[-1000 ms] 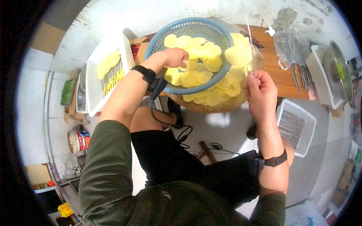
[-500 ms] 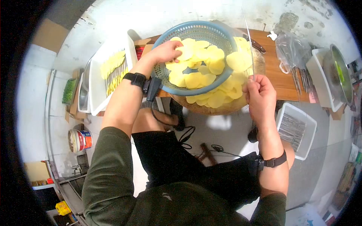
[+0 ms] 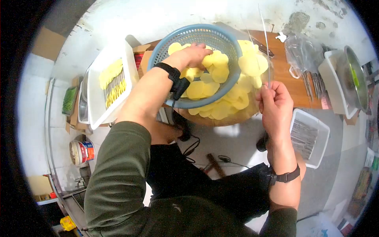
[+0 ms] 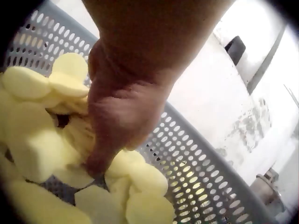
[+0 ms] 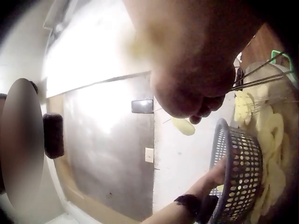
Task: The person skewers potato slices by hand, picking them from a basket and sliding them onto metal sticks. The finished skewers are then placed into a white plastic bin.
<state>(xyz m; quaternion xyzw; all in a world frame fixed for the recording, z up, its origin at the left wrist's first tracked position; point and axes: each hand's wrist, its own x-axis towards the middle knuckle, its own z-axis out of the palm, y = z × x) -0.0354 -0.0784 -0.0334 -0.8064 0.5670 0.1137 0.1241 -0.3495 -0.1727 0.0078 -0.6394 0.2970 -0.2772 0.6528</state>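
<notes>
In the head view the left hand (image 3: pixel 193 55) reaches into the blue perforated basket (image 3: pixel 156 51), its fingers down among thin yellow slices (image 3: pixel 196 90). From the left wrist view, the left hand (image 4: pixel 124 116) touches slices (image 4: pixel 145 205), its fingertips partly hidden; whether it pinches one cannot be told. The right hand (image 3: pixel 276 104) pinches the lower end of a long thin metal skewer (image 3: pixel 266 43), which points up and away, right of the basket. Thin metal rods (image 5: pixel 261 84) extend from the right hand (image 5: pixel 191 88) in the right wrist view.
More slices (image 3: pixel 221 108) lie on a round board beside and under the basket. A white tray (image 3: pixel 94 94) of skewered slices stands left. To the right are a plastic bag (image 3: pixel 302 49), a metal bowl (image 3: pixel 349 94) and a lower white bin (image 3: pixel 325 138) of skewers. A knife (image 3: pixel 262 48) lies behind.
The left hand has moved rightward and deeper over the slices in the basket. The basket sits slightly lower and left in view. The right hand still holds the skewer, with little movement.
</notes>
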